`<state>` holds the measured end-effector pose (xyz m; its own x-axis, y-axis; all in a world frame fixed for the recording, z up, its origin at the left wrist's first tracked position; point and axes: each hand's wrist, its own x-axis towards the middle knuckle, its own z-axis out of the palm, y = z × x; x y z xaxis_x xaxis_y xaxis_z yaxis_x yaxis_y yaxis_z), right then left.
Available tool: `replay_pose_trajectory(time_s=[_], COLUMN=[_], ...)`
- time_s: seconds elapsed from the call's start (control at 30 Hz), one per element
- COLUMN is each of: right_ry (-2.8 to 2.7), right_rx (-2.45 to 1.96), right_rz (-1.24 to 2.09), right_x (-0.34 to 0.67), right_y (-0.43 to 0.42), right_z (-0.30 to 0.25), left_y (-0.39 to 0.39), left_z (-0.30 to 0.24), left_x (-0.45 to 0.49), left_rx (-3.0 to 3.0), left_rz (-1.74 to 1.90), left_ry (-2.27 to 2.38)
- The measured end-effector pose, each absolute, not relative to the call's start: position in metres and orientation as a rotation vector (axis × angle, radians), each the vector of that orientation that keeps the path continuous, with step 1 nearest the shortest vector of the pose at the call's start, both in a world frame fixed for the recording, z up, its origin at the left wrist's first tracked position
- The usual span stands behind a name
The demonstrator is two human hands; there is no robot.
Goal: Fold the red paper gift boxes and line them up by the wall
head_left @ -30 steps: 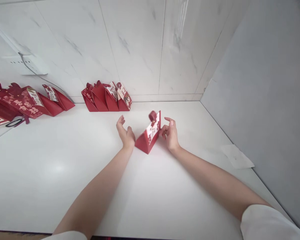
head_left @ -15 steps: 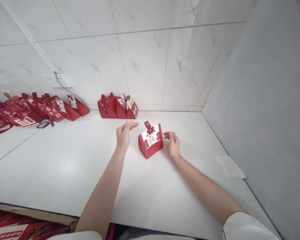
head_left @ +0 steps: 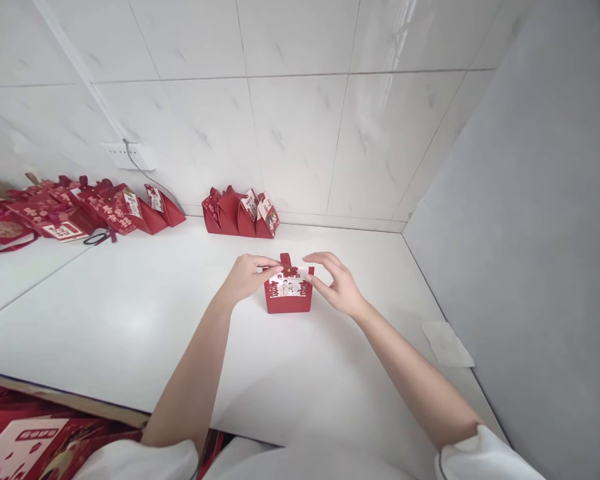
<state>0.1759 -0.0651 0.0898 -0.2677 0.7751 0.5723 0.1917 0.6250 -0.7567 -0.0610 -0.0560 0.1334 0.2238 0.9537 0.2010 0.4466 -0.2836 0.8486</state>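
A small red gift box [head_left: 289, 305] with a sloping top stands upright on the white tabletop, its printed white label facing me. A dark red strap [head_left: 285, 259] with a flower-shaped piece and a small stud rises from its top edge. My left hand [head_left: 249, 276] pinches the box's upper left edge beside the strap, thumb in front and fingers behind. At the upper right corner, my right hand [head_left: 339, 285] is curved with thumb and fingers apart; its thumb tip is at the label's right side, and whether it touches is hard to tell.
Several similar red boxes [head_left: 240, 217] stand in a row by the tiled wall. More red boxes [head_left: 87, 207] crowd the left, with black-handled scissors [head_left: 97, 238] before them. A pale sheet [head_left: 447, 343] lies near the grey panel [head_left: 525, 220]. Red packaging [head_left: 25, 447] fills the lower left.
The box has turned so its label faces me more squarely. Both hands have moved in from its sides to its top; my left hand has taken hold of the upper edge.
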Motion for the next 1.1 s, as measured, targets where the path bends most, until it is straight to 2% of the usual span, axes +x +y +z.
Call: replay_pose_trajectory(time_s=[0.17,0.67,0.83,1.0,1.1], right_ry=[-1.945,-1.856,-1.803,-1.838,-1.951], right_rx=[-0.728,-0.746,-0.818,-0.799,-0.793], right_rz=[0.564,0.601,0.695,0.978,0.953], right_x=[0.169,0.156,0.152,0.158,0.157], right_y=[-0.052,-0.049,-0.049,-0.047,-0.045], right_z=[0.100,0.081,0.086,0.102,0.112], left_y=[-0.059,-0.058,-0.057,-0.058,-0.058], left_z=[0.121,0.109,0.115,0.115,0.110], left_x=[-0.058,-0.064,-0.061,-0.051,-0.047], left_rx=[1.681,1.571,1.682,1.833,1.893], left_rz=[1.005,0.965,0.931,0.849,0.876], left_ry=[1.238,1.088,1.203,1.278,1.228])
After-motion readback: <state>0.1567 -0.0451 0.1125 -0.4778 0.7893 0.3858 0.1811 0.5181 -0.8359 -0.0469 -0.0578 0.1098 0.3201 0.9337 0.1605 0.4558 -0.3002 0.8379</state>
